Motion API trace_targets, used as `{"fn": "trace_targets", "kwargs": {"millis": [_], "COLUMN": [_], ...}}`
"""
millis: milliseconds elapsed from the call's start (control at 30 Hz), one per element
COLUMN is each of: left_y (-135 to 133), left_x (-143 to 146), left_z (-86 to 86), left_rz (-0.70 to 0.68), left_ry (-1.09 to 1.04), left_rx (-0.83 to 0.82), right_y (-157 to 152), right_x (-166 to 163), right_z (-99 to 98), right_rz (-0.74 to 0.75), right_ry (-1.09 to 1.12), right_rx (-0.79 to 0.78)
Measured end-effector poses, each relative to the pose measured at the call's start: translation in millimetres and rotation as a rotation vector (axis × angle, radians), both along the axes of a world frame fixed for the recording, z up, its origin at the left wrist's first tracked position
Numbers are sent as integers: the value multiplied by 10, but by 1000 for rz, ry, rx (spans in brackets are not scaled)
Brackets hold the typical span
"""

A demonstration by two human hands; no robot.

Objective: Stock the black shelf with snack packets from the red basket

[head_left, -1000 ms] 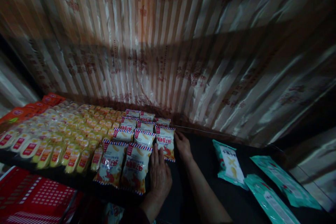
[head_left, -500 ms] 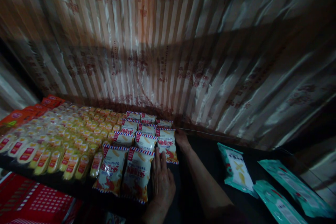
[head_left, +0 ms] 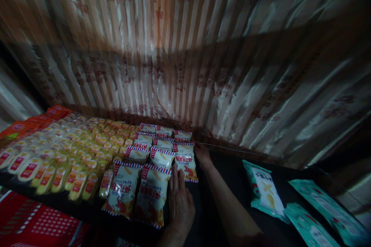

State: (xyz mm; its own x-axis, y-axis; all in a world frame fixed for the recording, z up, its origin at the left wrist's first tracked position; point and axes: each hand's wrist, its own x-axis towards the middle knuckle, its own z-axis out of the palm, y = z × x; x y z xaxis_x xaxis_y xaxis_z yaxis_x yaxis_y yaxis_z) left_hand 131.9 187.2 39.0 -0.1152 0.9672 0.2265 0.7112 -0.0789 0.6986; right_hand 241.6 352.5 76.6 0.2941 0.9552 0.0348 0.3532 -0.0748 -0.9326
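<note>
Several white snack bags [head_left: 150,197] with red-and-blue striped edges lie in rows on a dark shelf. Along the right side of the front bag, my left hand [head_left: 181,202] rests flat with its fingers stretched out, touching the bag's edge. Farther back, my right hand [head_left: 203,156] is against the right edge of the rearward bag [head_left: 185,162] in the right-hand column. The fingers of that hand are dark and partly hidden, so their grip is unclear.
Left of the bags are rows of small yellow and white wrapped cakes [head_left: 78,179], then orange packets [head_left: 26,125]. Teal packs [head_left: 268,191] lie to the right on the black shelf surface [head_left: 228,170]. A red basket [head_left: 43,220] stands below at front left. Striped sheeting [head_left: 174,65] hangs behind.
Both hands keep the same places beside the bags. Only the view has shifted very slightly.
</note>
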Motion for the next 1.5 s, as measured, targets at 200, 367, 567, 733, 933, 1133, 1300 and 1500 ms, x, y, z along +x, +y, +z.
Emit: {"fn": "trace_targets", "kwargs": {"millis": [200, 367, 567, 733, 933, 1133, 1300, 1500], "left_y": [-6, -15, -12, -5, 5, 36, 47, 69], "left_x": [10, 8, -1, -7, -5, -7, -18, 26], "left_z": [65, 49, -20, -44, -54, -93, -125, -216], "left_rz": [4, -5, -21, 27, 44, 4, -1, 39], "left_ry": [-10, -54, -99, -59, -47, -31, 4, 5], "left_rx": [-21, -7, 55, 130, 169, 181, 179, 227], "right_y": [-523, -895, -904, -903, -970, -983, -977, -990], "right_x": [-39, -167, -259, -320, -382, -403, -402, -406], "right_z": [42, 2, -101, -101, -89, -150, -192, -215], "right_rz": [-44, 30, 18, -2, -12, -45, -31, -39], "right_ry": [-25, -80, -58, -98, -129, -202, -277, -305], "right_rx": [83, 37, 21, -3, 39, 76, 116, 183]}}
